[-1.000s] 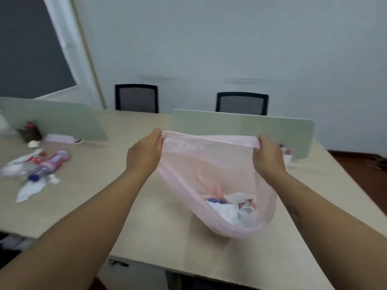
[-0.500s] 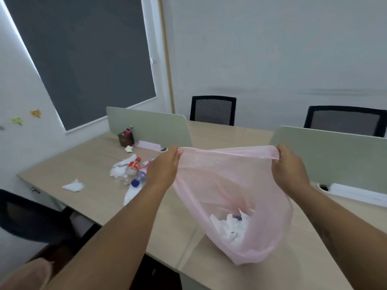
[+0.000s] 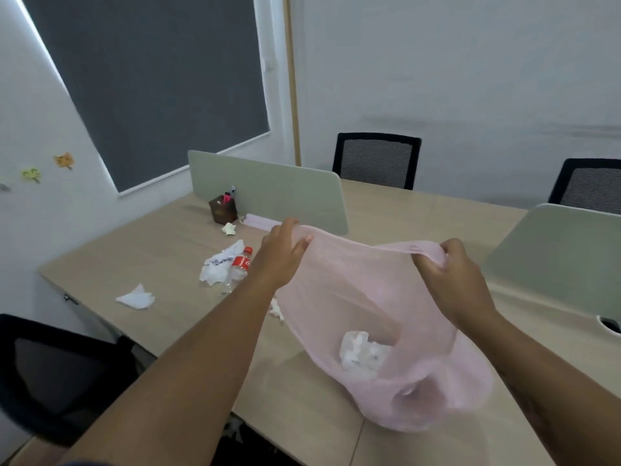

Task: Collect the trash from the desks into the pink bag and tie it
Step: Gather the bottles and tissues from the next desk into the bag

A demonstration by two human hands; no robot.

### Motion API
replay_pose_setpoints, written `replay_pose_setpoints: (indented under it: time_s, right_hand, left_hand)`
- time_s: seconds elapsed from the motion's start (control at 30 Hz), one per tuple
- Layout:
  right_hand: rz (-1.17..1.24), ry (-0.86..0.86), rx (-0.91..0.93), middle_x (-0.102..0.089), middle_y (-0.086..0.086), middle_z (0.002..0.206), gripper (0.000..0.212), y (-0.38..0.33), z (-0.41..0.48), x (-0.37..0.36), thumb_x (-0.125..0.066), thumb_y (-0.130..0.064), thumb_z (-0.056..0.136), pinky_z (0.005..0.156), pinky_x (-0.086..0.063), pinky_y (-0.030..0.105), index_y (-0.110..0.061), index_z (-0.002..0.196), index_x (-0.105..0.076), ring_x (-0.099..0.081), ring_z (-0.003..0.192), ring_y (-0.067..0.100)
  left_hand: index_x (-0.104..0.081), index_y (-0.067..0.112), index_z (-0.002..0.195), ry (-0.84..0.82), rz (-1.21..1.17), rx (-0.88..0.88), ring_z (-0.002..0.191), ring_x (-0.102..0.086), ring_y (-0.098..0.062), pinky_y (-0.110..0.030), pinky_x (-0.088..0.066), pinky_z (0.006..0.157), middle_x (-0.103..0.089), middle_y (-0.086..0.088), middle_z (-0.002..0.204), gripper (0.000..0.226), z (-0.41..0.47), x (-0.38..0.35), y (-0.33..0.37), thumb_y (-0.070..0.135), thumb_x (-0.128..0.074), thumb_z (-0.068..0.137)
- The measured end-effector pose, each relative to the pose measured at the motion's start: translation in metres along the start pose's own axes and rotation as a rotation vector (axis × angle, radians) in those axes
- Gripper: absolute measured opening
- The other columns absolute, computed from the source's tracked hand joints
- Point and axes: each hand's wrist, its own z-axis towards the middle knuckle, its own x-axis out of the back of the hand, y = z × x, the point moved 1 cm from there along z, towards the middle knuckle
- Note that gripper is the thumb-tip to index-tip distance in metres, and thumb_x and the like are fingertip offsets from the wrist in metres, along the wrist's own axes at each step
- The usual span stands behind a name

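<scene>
I hold the pink bag (image 3: 363, 297) over the desk by its stretched rim, my left hand (image 3: 282, 253) gripping the left end and my right hand (image 3: 450, 280) the right end. White crumpled paper (image 3: 363, 354) shows through the bag's thin wall near its bottom. Left of my left arm lie a clear plastic bottle with a red label (image 3: 239, 267), a crumpled white wrapper (image 3: 218, 267), a white tissue (image 3: 136, 297), a small yellowish paper ball (image 3: 229, 228) and a white scrap (image 3: 277, 309) beside the bag.
The wooden desk (image 3: 161, 250) carries two pale green dividers (image 3: 268, 186) (image 3: 564, 253) and a brown pen holder (image 3: 222, 210). Black chairs stand at the far side (image 3: 376, 159) (image 3: 588, 186) and at the near left (image 3: 50, 375). A cable hole (image 3: 609, 324) is at the right.
My view has swung left along the desk, bringing the scattered trash closer. Both hands still hold the bag's rim; the bag has shifted right in view and sags lower.
</scene>
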Motion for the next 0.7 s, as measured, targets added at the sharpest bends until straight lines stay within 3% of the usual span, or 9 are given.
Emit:
replay_pose_setpoints:
  time_s: [0.13, 0.23, 0.3, 0.4, 0.53, 0.6, 0.7]
  right_hand:
    - [0.026, -0.02, -0.024, -0.058, 0.005, 0.083, 0.033, 0.001, 0.013, -0.034, -0.038, -0.044, 0.095, 0.061, -0.041, 0.036, -0.012, 0.096, -0.047, -0.053, 0.071, 0.023]
    - [-0.048, -0.013, -0.007, -0.06, 0.013, 0.086, 0.037, 0.0, 0.023, -0.059, -0.032, -0.046, 0.098, 0.068, -0.045, 0.041, -0.012, 0.092, -0.047, -0.056, 0.078, 0.035]
    - [-0.1, 0.006, -0.003, -0.059, 0.017, 0.089, 0.039, 0.001, 0.033, -0.07, -0.029, -0.047, 0.099, 0.072, -0.046, 0.043, -0.012, 0.092, -0.046, -0.056, 0.082, 0.037]
    - [-0.145, 0.017, -0.012, -0.058, 0.017, 0.089, 0.043, 0.008, 0.046, -0.084, -0.027, -0.049, 0.101, 0.069, -0.044, 0.042, -0.011, 0.095, -0.047, -0.055, 0.08, 0.036]
    - [-0.204, -0.001, -0.079, -0.056, 0.012, 0.08, 0.045, 0.016, 0.054, -0.113, -0.027, -0.049, 0.101, 0.062, -0.041, 0.039, -0.01, 0.093, -0.046, -0.053, 0.071, 0.033]
    - [-0.24, 0.004, -0.105, -0.057, 0.013, 0.08, 0.044, 0.014, 0.058, -0.129, -0.028, -0.049, 0.1, 0.063, -0.043, 0.04, -0.01, 0.092, -0.046, -0.053, 0.07, 0.033]
    - [-0.302, 0.007, -0.147, -0.057, 0.014, 0.081, 0.041, 0.008, 0.064, -0.147, -0.028, -0.048, 0.1, 0.067, -0.046, 0.041, -0.011, 0.094, -0.046, -0.056, 0.073, 0.035]
  left_hand:
    - [-0.043, 0.023, 0.138, 0.114, -0.051, 0.195, 0.121, -0.053, -0.03, -0.05, -0.045, 0.098, -0.057, -0.006, 0.13, 0.054, -0.021, 0.004, -0.063, 0.056, -0.038, 0.096]
    - [-0.047, 0.02, 0.134, 0.13, 0.136, 0.316, 0.114, -0.056, -0.032, -0.044, -0.051, 0.089, -0.06, -0.009, 0.122, 0.038, -0.047, -0.001, -0.115, 0.038, -0.041, 0.101]
    - [-0.041, 0.021, 0.141, 0.01, 0.253, 0.391, 0.117, -0.05, -0.032, -0.039, -0.047, 0.089, -0.053, -0.01, 0.133, 0.043, -0.062, -0.011, -0.145, 0.033, -0.046, 0.1]
    - [-0.023, 0.029, 0.152, -0.207, 0.322, 0.434, 0.128, -0.037, -0.034, -0.041, -0.043, 0.098, -0.029, -0.007, 0.154, 0.07, -0.068, -0.03, -0.183, 0.048, -0.054, 0.092]
    - [-0.016, 0.035, 0.153, -0.355, 0.269, 0.489, 0.132, -0.032, -0.034, -0.041, -0.041, 0.1, -0.015, -0.005, 0.159, 0.086, -0.055, -0.059, -0.215, 0.056, -0.062, 0.084]
    - [-0.015, 0.035, 0.154, -0.414, 0.29, 0.483, 0.133, -0.031, -0.033, -0.04, -0.041, 0.1, -0.014, -0.006, 0.159, 0.086, -0.047, -0.073, -0.228, 0.057, -0.061, 0.084]
    - [-0.025, 0.031, 0.152, -0.393, 0.361, 0.42, 0.127, -0.039, -0.031, -0.039, -0.042, 0.099, -0.032, -0.01, 0.15, 0.071, -0.041, -0.088, -0.244, 0.045, -0.058, 0.091]
